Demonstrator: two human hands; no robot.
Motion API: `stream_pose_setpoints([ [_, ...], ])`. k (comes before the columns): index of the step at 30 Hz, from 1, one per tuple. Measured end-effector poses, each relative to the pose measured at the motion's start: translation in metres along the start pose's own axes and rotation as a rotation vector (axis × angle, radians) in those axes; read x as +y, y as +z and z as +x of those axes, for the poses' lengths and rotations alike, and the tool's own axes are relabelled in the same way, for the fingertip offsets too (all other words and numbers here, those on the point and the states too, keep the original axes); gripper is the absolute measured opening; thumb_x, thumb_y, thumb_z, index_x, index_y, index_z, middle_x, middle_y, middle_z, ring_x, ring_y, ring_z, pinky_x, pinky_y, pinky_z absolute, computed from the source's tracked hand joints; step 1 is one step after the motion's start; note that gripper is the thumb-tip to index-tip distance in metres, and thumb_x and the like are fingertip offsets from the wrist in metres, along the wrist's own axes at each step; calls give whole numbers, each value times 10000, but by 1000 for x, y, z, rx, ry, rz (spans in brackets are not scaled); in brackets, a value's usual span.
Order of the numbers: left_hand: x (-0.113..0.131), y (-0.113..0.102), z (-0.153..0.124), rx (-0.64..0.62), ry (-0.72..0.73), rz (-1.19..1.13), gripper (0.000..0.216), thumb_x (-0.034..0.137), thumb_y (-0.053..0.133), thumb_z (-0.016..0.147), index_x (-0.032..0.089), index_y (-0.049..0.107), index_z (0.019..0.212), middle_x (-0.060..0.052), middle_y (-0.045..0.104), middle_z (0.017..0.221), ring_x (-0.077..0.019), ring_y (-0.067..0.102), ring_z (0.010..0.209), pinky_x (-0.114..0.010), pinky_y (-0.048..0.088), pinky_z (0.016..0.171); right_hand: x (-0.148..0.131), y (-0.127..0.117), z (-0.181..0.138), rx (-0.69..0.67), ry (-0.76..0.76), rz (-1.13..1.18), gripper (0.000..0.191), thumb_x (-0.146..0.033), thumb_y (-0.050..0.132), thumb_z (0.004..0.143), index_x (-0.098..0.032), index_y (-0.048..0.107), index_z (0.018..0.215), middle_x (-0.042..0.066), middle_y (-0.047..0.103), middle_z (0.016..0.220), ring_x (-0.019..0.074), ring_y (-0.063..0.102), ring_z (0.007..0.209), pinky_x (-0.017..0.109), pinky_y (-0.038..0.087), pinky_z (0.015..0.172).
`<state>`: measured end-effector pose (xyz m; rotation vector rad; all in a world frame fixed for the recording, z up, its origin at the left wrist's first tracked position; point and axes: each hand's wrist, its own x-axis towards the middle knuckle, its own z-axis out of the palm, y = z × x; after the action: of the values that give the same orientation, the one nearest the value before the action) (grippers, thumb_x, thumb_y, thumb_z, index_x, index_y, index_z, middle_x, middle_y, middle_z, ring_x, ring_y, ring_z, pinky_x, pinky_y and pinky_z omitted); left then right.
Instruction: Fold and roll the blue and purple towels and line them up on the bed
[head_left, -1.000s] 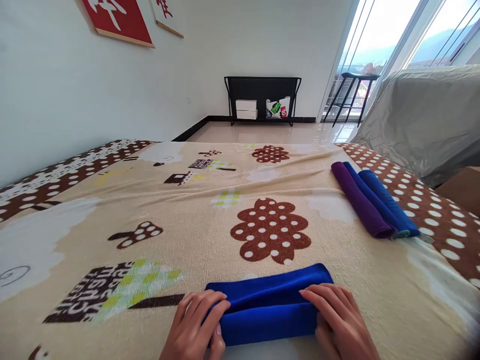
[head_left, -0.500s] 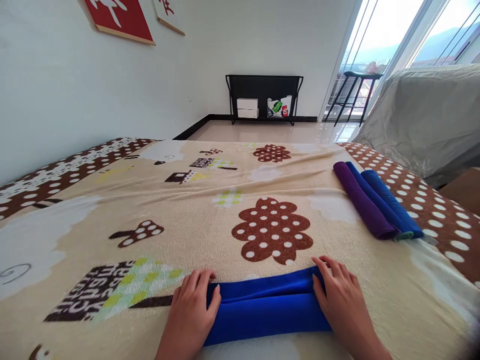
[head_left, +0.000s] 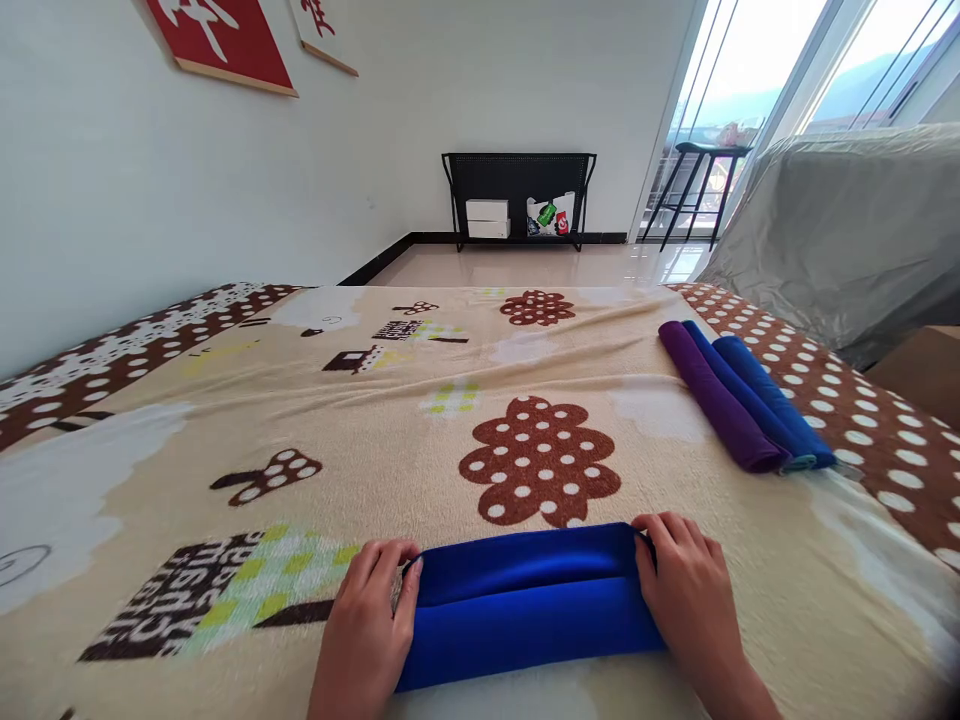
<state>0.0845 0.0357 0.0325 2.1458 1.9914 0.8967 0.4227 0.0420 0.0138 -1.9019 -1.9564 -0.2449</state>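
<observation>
A bright blue towel [head_left: 525,605], folded into a long narrow band, lies across the near edge of a patterned beige blanket [head_left: 420,440]. My left hand [head_left: 371,620] curls round the towel's left end and my right hand [head_left: 686,590] curls round its right end, fingers over the top fold. Both hands rest on the blanket and grip the cloth.
Three rolled towels [head_left: 742,400], one purple and two blue, lie side by side at the blanket's right. A covered grey sofa [head_left: 847,240] stands to the right. A black rack [head_left: 519,195] stands by the far wall. A black stool [head_left: 701,185] is near the window.
The far fold of the blue towel has been drawn a little further away, making the band wider. Both hands shifted slightly outward along the towel's ends.
</observation>
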Motion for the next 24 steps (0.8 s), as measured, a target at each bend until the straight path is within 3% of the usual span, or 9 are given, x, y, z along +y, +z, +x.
stream_pose_setpoints([
  [4,3,4,3,93,-20,1,228,385,467,958,222,620,1001,-46,638,984,-204,641,872,-347,524,788,3,-1,0,56,1,33,154,-192,453,959,-215,604,978,60,649,938,242,578,908,408,374,805],
  [13,-4,17,12,44,-15,81,236,339,441,970,223,645,998,-48,673,1009,-219,652,914,-370,511,792,3,1,3,42,34,14,179,-190,448,954,-207,626,971,67,660,955,247,600,922,418,401,822],
  [16,-1,14,10,138,45,170,235,322,441,981,209,643,1025,-68,678,1023,-240,652,939,-393,501,810,3,-2,3,120,28,9,207,-202,458,958,-181,639,1056,95,667,1022,259,610,956,426,414,846],
  [20,28,-3,-2,292,242,205,234,197,515,951,186,618,1162,-102,674,1118,-248,635,1055,-415,470,941,-12,-14,-4,264,-145,117,240,-184,509,951,-176,630,1157,103,686,1117,242,631,1004,419,416,912],
  [24,68,-2,-14,26,676,142,387,147,516,923,157,564,1308,-82,701,1203,-189,631,1164,-292,482,998,-44,-23,-12,156,-537,312,350,-272,519,962,-193,585,1296,48,714,1176,171,660,1055,326,444,948],
])
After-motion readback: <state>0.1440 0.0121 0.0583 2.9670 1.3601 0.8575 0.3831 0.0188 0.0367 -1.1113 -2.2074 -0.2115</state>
